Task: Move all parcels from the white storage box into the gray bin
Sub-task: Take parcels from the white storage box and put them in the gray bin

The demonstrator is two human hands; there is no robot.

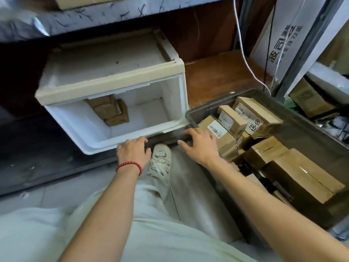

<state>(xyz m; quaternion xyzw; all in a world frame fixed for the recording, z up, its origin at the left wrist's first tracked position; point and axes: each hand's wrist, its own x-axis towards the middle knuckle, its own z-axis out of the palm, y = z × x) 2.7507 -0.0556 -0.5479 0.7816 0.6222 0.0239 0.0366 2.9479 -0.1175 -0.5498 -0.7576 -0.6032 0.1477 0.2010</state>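
The white storage box point(98, 133) stands open toward me on the floor, left of centre. Deep inside at its back left lie brown cardboard parcels point(111, 110). To the right stands the gray bin point(306, 118), holding several brown parcels point(251, 118) with white labels. My left hand point(133, 150), with a red bead bracelet on the wrist, hovers at the box's front rim with fingers curled and nothing in it. My right hand point(198, 143) is spread above the bin's near left corner, empty, close to a labelled parcel point(217, 129).
My shoe point(161, 161) and light trouser leg lie between the box and the bin. A beige lid point(113, 72) tops the box. A white cord point(243, 53) hangs down behind the bin. Metal shelving point(302, 53) with more cartons stands at the right.
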